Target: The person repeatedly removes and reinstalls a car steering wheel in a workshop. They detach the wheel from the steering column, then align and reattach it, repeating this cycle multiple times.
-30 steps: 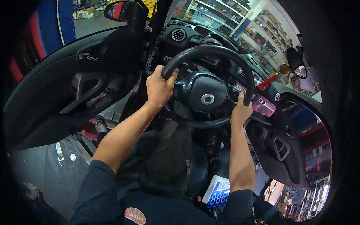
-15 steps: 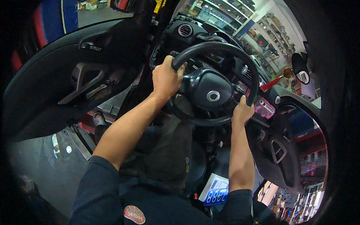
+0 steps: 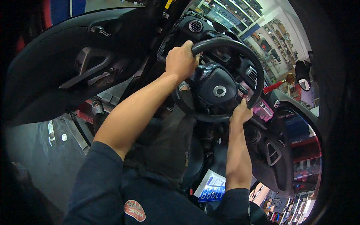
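A black steering wheel [image 3: 229,42] with a padded centre and a round silver emblem stands in front of me. My left hand [image 3: 182,60] is wrapped round its upper left rim, thumb side up. Lower down on the right, my right hand [image 3: 241,112] grips the rim with the thumb lying along it. Both hands are closed on the wheel, and their fingertips are mostly hidden behind it. Right of the wheel, a phone in a pink case [image 3: 263,110] rests against the dashboard, close to my right hand but apart from it.
The driver's door [image 3: 48,63] stands open at left, with a sandalled foot [image 3: 98,107] by the sill. A blue plate [image 3: 212,193] and white paper [image 3: 210,177] lie right of my lap. A red-handled object [image 3: 273,87] sits on the dashboard; shelves [image 3: 240,13] show beyond the windscreen.
The wheel has turned a little clockwise with both hands on it. My left hand has moved up and right, my right hand slightly down round the wheel. The view has shifted somewhat.
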Action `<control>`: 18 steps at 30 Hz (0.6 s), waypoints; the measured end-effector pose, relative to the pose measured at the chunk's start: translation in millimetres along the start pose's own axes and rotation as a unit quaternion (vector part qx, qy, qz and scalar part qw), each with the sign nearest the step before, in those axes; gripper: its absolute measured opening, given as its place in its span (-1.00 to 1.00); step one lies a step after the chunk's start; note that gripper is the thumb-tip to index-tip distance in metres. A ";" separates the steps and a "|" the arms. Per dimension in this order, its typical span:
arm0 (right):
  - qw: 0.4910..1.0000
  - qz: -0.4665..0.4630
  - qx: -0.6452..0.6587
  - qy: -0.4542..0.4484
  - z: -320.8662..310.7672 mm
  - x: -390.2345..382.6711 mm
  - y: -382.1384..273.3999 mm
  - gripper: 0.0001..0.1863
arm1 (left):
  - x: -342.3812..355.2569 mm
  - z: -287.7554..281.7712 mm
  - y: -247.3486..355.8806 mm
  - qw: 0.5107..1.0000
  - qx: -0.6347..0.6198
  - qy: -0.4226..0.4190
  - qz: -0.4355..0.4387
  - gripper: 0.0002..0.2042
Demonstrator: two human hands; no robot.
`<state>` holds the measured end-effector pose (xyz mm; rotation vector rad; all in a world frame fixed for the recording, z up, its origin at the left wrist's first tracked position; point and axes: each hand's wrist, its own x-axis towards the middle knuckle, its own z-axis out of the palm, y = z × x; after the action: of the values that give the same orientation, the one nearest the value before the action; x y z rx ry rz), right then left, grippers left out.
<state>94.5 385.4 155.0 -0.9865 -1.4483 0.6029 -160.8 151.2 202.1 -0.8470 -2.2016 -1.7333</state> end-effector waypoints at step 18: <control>1.000 -0.022 -0.004 0.010 0.6 -1.2 -17.3 -0.60 | -12.7 1.8 -8.7 0.999 -0.032 0.013 0.001 -0.74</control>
<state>90.0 375.8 168.7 -0.9617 -1.4525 0.5543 -155.0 147.7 188.1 -0.8365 -2.1388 -1.8111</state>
